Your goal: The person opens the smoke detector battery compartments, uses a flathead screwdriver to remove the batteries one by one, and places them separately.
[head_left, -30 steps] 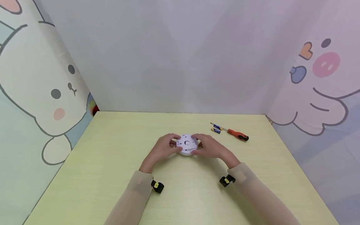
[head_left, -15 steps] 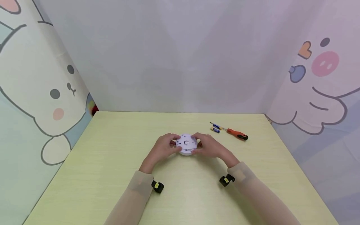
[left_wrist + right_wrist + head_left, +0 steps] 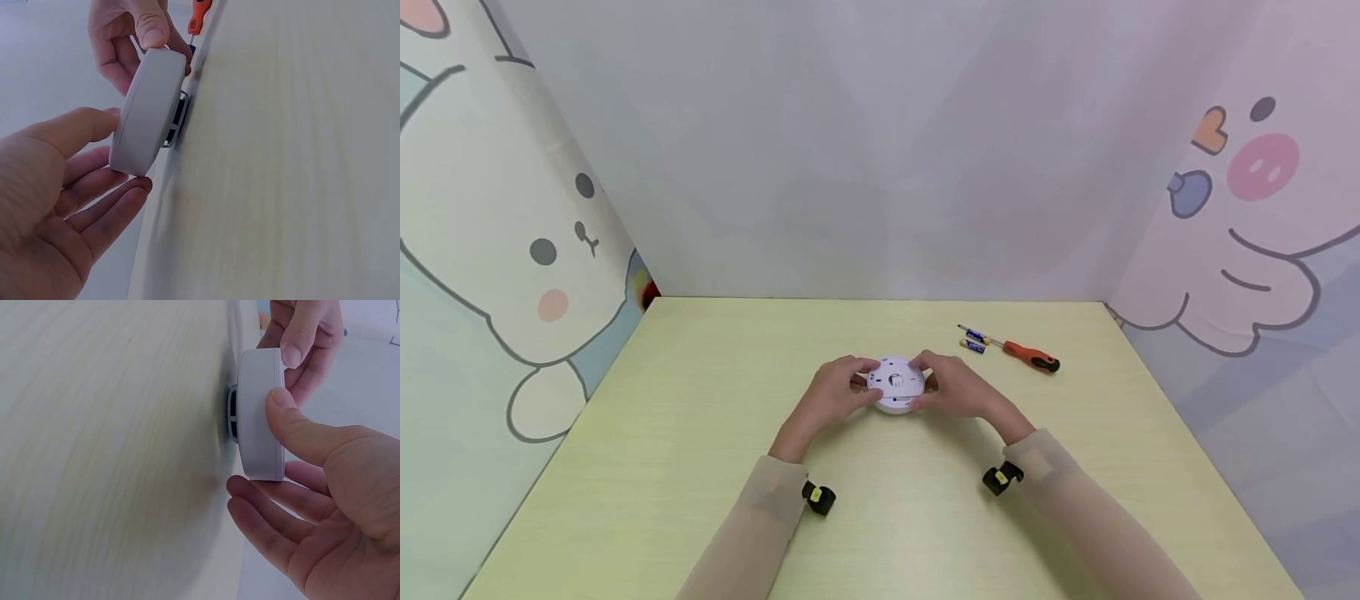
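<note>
A white round smoke detector point(image 3: 896, 382) is held by both hands near the middle of the table, its flat slotted back facing up. My left hand point(image 3: 835, 392) grips its left rim, and my right hand point(image 3: 955, 386) grips the right rim. In the left wrist view, the detector point(image 3: 150, 112) shows its smooth side wall, with a dark vented part facing the tabletop. Seen from the right wrist, my right thumb point(image 3: 300, 425) presses on the detector's point(image 3: 259, 419) edge while the fingers lie at its side. Whether the vented part touches the table is unclear.
An orange and black screwdriver point(image 3: 1030, 356) lies behind and to the right of the hands. Two small blue and yellow batteries point(image 3: 973, 346) lie by its shaft. Cartoon-printed curtains point(image 3: 1247, 250) stand along the table's sides, and a plain pale one point(image 3: 880, 167) hangs behind.
</note>
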The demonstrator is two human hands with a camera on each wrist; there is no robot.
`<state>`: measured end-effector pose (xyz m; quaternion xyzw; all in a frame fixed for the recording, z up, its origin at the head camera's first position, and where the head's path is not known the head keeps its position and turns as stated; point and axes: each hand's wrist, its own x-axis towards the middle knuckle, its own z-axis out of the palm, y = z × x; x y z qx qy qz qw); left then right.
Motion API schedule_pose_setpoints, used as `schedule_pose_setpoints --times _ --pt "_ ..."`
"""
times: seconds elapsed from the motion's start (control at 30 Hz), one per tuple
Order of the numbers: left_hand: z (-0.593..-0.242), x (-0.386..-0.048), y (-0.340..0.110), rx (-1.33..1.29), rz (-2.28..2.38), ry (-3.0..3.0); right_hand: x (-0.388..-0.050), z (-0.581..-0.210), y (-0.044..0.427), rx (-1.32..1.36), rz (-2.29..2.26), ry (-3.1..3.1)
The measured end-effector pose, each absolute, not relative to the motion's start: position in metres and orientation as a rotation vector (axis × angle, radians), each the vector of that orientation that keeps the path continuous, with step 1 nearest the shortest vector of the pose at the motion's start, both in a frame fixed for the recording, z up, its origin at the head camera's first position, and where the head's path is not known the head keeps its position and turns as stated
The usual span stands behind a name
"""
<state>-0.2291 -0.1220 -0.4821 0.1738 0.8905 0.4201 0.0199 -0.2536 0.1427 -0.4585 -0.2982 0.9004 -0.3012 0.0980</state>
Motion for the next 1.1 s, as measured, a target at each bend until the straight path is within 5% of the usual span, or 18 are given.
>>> schedule_pose_setpoints --times 1.1 --pt "-0.478 -0.226 -0.128 0.612 1.241 2.783 -0.25 -0.443 0.14 -0.906 -0.7 2.694"
